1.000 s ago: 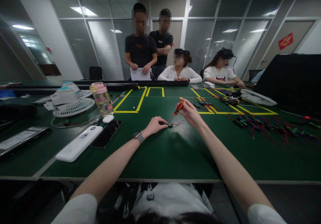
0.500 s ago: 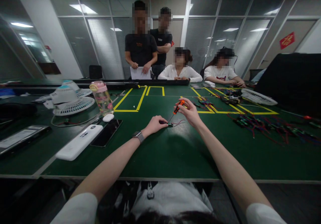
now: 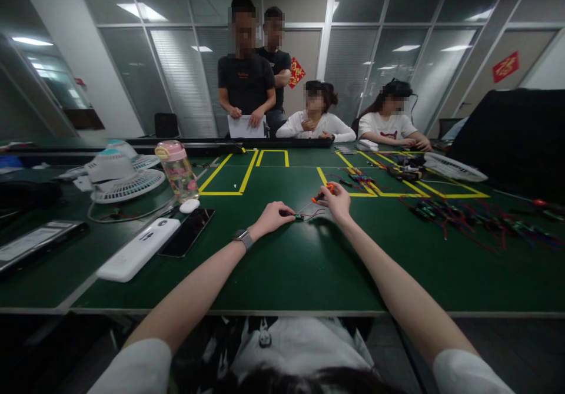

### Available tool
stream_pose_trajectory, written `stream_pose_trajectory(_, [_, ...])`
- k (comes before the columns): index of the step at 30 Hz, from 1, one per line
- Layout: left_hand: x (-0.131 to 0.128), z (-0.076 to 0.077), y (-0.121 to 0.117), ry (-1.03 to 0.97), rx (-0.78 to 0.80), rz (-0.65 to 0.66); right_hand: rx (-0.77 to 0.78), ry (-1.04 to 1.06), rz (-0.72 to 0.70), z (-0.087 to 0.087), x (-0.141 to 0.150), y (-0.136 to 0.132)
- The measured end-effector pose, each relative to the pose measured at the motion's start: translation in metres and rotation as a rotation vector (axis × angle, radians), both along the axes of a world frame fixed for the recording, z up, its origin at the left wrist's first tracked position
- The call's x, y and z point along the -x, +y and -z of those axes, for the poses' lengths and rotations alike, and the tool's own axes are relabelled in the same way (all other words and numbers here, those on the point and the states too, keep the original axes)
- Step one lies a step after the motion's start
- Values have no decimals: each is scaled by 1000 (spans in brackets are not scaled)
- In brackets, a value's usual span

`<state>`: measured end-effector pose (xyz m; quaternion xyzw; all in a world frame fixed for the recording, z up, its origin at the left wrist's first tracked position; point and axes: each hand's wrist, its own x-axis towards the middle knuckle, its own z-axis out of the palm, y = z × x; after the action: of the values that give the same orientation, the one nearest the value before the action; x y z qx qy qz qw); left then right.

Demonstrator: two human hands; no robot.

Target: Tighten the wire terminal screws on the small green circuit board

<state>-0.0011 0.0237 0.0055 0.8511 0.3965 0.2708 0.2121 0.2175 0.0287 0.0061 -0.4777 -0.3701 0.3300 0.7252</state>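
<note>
My left hand (image 3: 274, 218), with a watch on its wrist, pinches the left end of a small green circuit board (image 3: 299, 217) low over the table. Thin red and dark wires (image 3: 314, 213) trail from the board to the right. In my right hand (image 3: 339, 201) is an orange and black screwdriver (image 3: 323, 192), its fingers closed round the handle. The screwdriver's thin shaft slants down leftward toward the board, at a low angle. Whether its tip touches the board is too small to tell.
On the left lie a white power bank (image 3: 139, 251), a dark phone (image 3: 188, 232), a bottle (image 3: 177, 170) and a white fan (image 3: 126, 182). Tangled wired boards (image 3: 468, 220) spread at the right. Yellow tape (image 3: 220, 194) marks the green table (image 3: 282, 282). Several people are beyond it.
My right hand has moved down and slightly right, tipping the screwdriver from steep to nearly flat. My left hand stays at the board. Across the table, a seated person has raised a hand.
</note>
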Motion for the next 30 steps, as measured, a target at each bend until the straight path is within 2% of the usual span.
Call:
stream_pose_trajectory(7, [0,0,0,3,2,-2,83,90,4,7,-7,6])
stream_pose_trajectory(16, [0,2,1,13,-5,-7,35,62,14,8,-8,8])
stream_pose_trajectory(30, [0,3,3,-24,-1,14,-57,-122,35,-11,-2,-10])
